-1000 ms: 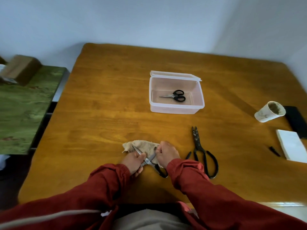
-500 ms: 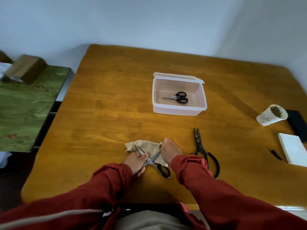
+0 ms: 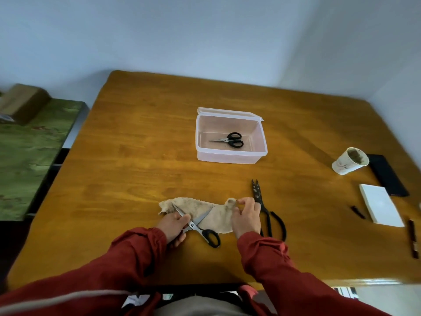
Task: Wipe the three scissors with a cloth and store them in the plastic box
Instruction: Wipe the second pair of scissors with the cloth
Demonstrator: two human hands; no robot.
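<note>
- Your L hand (image 3: 174, 226): fingers curled, gripping the silver-bladed scissors (image 3: 193, 225) near the pivot, thumb on top. One handle is hidden under your palm; the other black loop lies on the table on your side.
- Those scissors are spread wide, both blades lying over the cloth (image 3: 216, 217).
- Your R hand (image 3: 247, 215): thumb + fingertips pinch the cloth's far R corner, pulled up into a small peak. The other fingers are bent, palm over the cloth's R edge.
- Cloth: 1, beige, laid out on the wooden table (image 3: 136, 156) betw. your two hands.
- Scissors: 3 in all.
- No. 1: small black-handled pair (image 3: 230, 140), flat on the floor of the plastic box (image 3: 230, 157), tips to the L.
- No. 2: the silver-bladed pair in your L hand, on the cloth, near the table's front edge.
- No. 3: big black shears (image 3: 257, 192) on the table just R of your R hand, tips pointing away from you. The middle is partly hidden by that hand; can't tell if they touch.
- Plastic box: 1, clear, lid open at the back, mid-table, well apart from both hands.
- R side of table: 1 stained paper cup (image 3: 349, 160), 1 black slab (image 3: 387, 175), 1 white pad (image 3: 380, 207), 1 small black bit (image 3: 357, 212), 1 dark pen (image 3: 413, 238) at the frame edge.
- L of table: 1 green-topped side table (image 3: 27, 144) w/ 1 cardboard box (image 3: 22, 101) on it.
</note>
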